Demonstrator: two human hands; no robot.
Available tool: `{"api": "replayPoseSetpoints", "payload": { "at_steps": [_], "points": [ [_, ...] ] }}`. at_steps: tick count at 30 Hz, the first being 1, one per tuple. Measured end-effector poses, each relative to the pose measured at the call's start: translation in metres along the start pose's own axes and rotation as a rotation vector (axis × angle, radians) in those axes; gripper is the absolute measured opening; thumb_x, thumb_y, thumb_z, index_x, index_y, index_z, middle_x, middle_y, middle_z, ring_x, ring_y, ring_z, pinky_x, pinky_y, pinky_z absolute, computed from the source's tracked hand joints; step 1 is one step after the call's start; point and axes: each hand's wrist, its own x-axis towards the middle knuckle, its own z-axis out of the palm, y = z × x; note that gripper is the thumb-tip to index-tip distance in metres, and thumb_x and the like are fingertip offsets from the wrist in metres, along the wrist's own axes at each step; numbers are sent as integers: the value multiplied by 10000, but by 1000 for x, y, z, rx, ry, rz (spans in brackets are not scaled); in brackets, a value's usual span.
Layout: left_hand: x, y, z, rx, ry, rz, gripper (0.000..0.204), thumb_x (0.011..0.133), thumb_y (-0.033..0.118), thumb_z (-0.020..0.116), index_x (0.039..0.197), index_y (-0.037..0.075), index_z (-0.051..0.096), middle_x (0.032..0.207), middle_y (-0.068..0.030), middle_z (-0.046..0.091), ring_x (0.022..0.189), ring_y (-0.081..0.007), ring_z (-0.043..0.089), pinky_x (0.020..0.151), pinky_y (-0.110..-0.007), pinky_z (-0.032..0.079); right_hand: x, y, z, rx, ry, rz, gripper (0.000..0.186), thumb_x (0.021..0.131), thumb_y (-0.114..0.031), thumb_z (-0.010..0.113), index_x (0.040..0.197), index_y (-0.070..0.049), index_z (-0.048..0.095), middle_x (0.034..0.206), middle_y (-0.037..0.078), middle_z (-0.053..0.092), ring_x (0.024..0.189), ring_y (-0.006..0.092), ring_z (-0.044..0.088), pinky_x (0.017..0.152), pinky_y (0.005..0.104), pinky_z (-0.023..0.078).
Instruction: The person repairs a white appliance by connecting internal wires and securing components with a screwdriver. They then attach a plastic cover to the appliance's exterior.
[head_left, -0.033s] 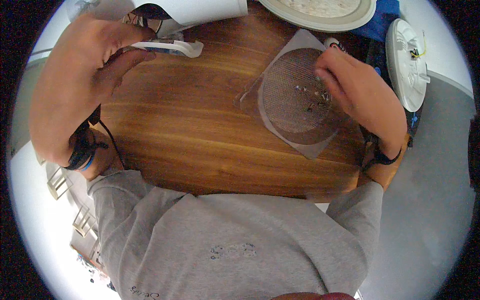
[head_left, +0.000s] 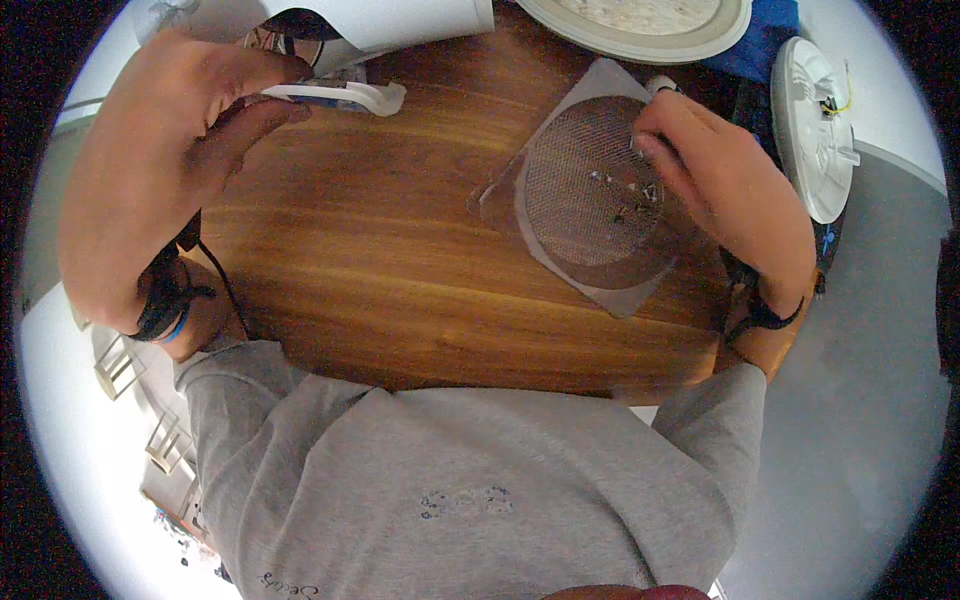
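My left hand (head_left: 215,105), at the upper left, is closed on a white plastic piece with a curved end (head_left: 375,98), gripped between thumb and fingers. To the right, my right hand (head_left: 705,165) hovers with bunched fingertips over a round mesh disc (head_left: 565,185). Whatever those fingertips pinch, if anything, is too small to make out. The disc lies on a clear plastic sheet (head_left: 608,75), and several tiny shiny bits (head_left: 625,188) are scattered over its right half. Just behind my right knuckles shows the light end of a small object (head_left: 660,84), mostly hidden.
The brown wooden table (head_left: 400,260) spreads between my arms. At its far side are a white roll-like sheet (head_left: 410,22) and a round pale-rimmed tray (head_left: 620,45). A white round housing with a yellow wire (head_left: 812,130) stands at the right, near blue cloth (head_left: 755,45). A dark cable (head_left: 228,280) runs beside my left wrist.
My right hand has shifted very slightly, and less of the small object behind its knuckles shows. The left hand and the white plastic piece look nearly unmoved.
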Motion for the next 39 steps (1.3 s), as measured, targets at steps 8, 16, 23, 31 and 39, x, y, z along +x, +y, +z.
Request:
{"api": "replayPoseSetpoints", "payload": {
  "at_steps": [8, 16, 23, 31, 39],
  "points": [
    [5, 8, 0, -40, -53, -106, 344, 890, 115, 821, 1228, 121, 757, 1131, -105, 678, 1052, -339, 654, 910, -402, 531, -4, 6, -2, 49, -26, -26, 132, 1003, -83, 673, 1061, -19, 573, 939, 184, 634, 870, 425, 648, 744, 468, 520],
    [4, 4, 3, 74, 62, 54, 321, 895, 112, 820, 1209, 106, 755, 1087, -132, 660, 1012, -343, 655, 888, -409, 531, -5, 16, -3, 105, -54, -61, 143, 981, -84, 699, 1035, -17, 584, 919, 166, 644, 865, 402, 658, 748, 454, 525],
    [6, -3, 7, 51, 73, 58, 331, 894, 110, 823, 1216, 99, 747, 1092, -133, 659, 958, -340, 668, 828, -406, 549, -2, 18, -4, 166, -67, -144, 199, 911, -27, 734, 1048, -24, 590, 982, 143, 637, 893, 368, 662, 778, 424, 541],
    [10, -2, -3, 56, -39, 101, 306, 930, 177, 739, 1221, 82, 737, 1096, -138, 693, 1071, -373, 652, 942, -469, 520, 1, 17, -11, 167, -182, -48, 263, 859, -17, 697, 1097, -44, 587, 1017, 168, 626, 990, 405, 652, 864, 469, 550],
    [12, -5, 8, 113, 114, 70, 230, 878, 232, 705, 1045, 95, 784, 813, -157, 693, 805, -395, 700, 704, -492, 535, -5, -2, -10, 151, -57, 7, 342, 814, 99, 718, 1113, -30, 612, 984, 142, 609, 923, 340, 654, 834, 390, 534]
  ]
}}
